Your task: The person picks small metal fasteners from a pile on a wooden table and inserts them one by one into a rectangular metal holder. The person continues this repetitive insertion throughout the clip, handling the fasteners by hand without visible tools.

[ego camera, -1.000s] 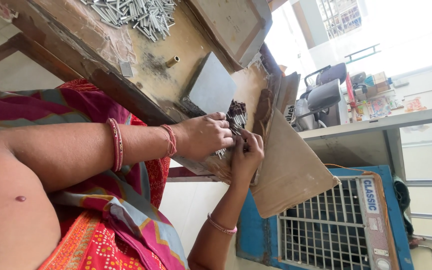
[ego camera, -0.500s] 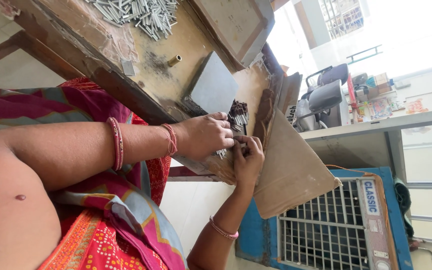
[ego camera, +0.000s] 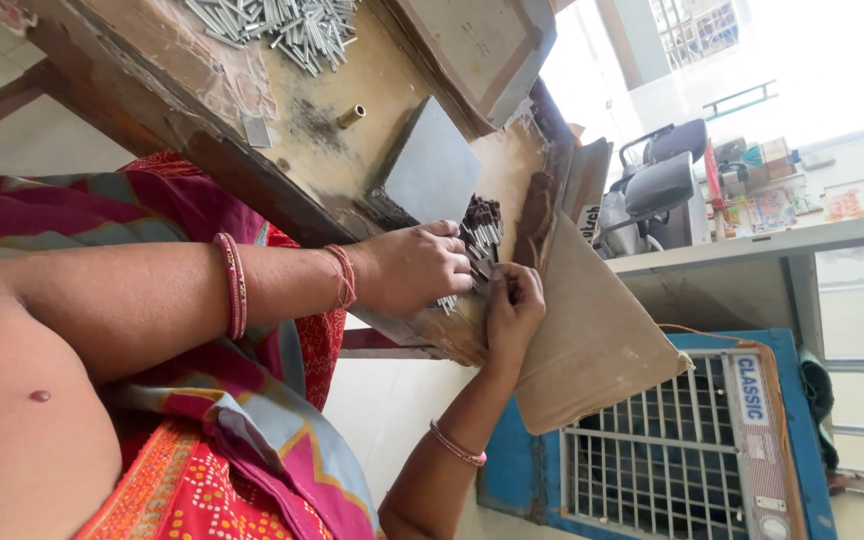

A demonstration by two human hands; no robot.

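Head view: the picture is turned sideways; a wooden workbench (ego camera: 172, 90) runs across the top.
Left hand (ego camera: 414, 270): knuckles up and fingers curled over a few silvery tubes at the bench edge; the grip itself is hidden.
Right hand (ego camera: 514, 308): comes up from below, fingertips pinched shut at the same spot, touching the left hand's fingers.
Work piece: a cluster of dark-ended tubes (ego camera: 482, 228) stands just beyond both hands, beside a grey metal block (ego camera: 432, 175).
Nearby: brown powder (ego camera: 535, 215) on a cardboard sheet (ego camera: 592, 345); one brass cylinder (ego camera: 351, 116) lies alone.
Progress, as judged: the cluster is small, while a large heap of loose tubes (ego camera: 282, 25) lies well apart, so most appears untouched.
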